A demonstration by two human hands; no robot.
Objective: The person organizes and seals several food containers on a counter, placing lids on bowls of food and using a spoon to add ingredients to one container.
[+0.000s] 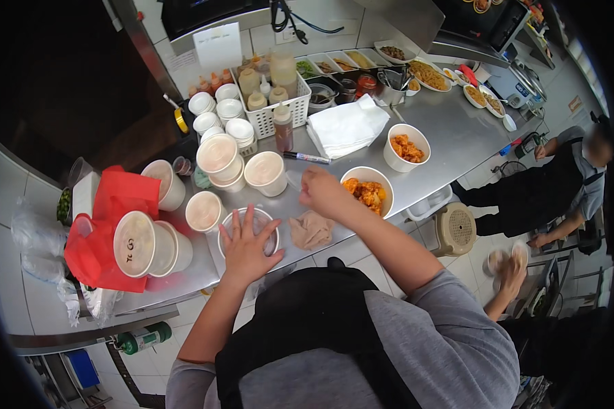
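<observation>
My left hand (250, 244) lies flat with fingers spread over the top of a round container (275, 244) at the counter's front edge. To its right, my right hand (321, 189) is curled above the counter beside a translucent disc like a plastic lid (293, 179); whether the fingers pinch it is hidden. A crumpled beige cloth (311, 230) sits between my hands. Partly behind my right forearm stands an uncovered white paper bowl (384, 179) of orange-sauced food pieces. Another such bowl (408, 163) is farther back. Lidded paper bowls (266, 174) surround my left hand.
Left are red plastic bags (128, 191) and stacked lidded bowls (135, 243). Behind are white sauce cups (230, 110), a white basket of bottles (279, 117), a sauce bottle (283, 128), a marker (307, 157) and white paper sheets (348, 125). A co-worker (537, 184) stands right, near a stool (454, 229).
</observation>
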